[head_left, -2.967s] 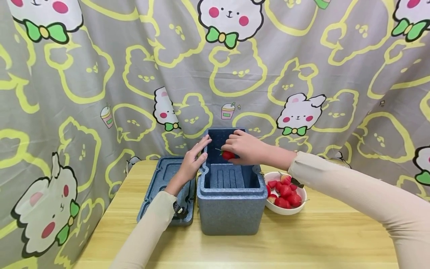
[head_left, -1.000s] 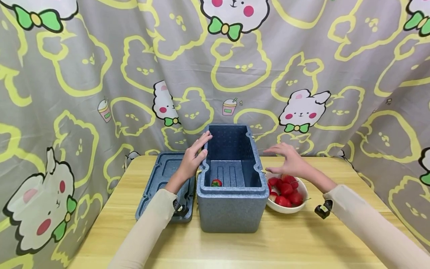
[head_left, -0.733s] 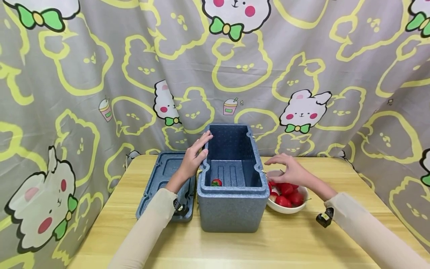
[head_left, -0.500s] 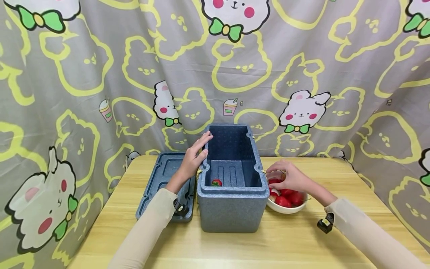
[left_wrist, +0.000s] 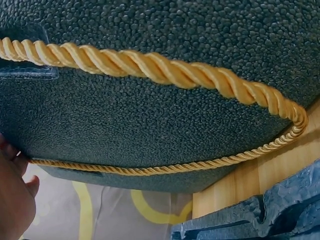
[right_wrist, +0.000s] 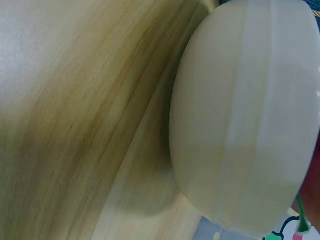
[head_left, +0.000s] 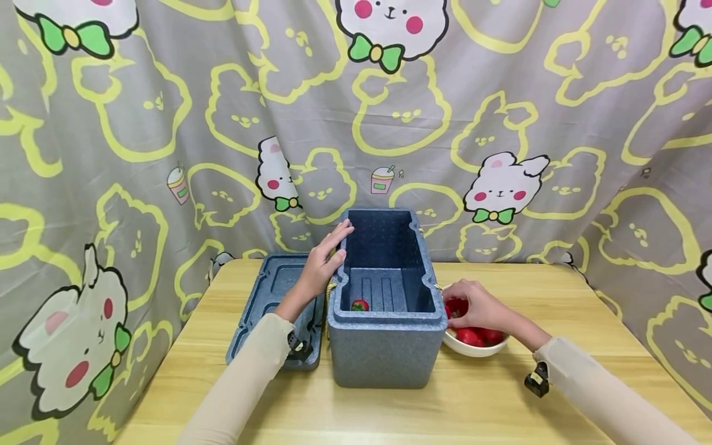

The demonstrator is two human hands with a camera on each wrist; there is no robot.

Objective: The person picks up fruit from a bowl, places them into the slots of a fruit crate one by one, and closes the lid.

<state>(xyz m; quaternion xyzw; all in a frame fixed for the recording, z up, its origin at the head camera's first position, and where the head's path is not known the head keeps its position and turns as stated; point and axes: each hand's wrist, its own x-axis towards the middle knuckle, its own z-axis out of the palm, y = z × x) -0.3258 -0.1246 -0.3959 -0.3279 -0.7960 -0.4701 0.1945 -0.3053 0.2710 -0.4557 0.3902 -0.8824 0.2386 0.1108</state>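
Observation:
My left hand (head_left: 325, 262) rests on the left rim of a blue-grey foam box (head_left: 386, 355), its fingers straight along the edge. One red strawberry with green leaves (head_left: 360, 306) lies on the box floor, near the front left. To the right of the box, my right hand (head_left: 481, 307) reaches down into a white bowl (head_left: 477, 351), its thumb and fingers curled round a strawberry (head_left: 448, 313) at the bowl's left side. The fingertips are partly hidden. More strawberries (head_left: 470, 337) fill the bowl. The right wrist view shows mostly the bowl's outer wall (right_wrist: 240, 115).
The foam lid (head_left: 272, 290) lies flat on the wooden table (head_left: 384, 417), left of the box and partly under the left forearm. A twisted gold rope (left_wrist: 170, 70) hangs along the box's left side. Behind the table hangs a patterned grey curtain (head_left: 317, 123).
The right hand let go of a strawberry inside the box, moved right to the bowl and came down among the strawberries there. The left hand stays on the rim.

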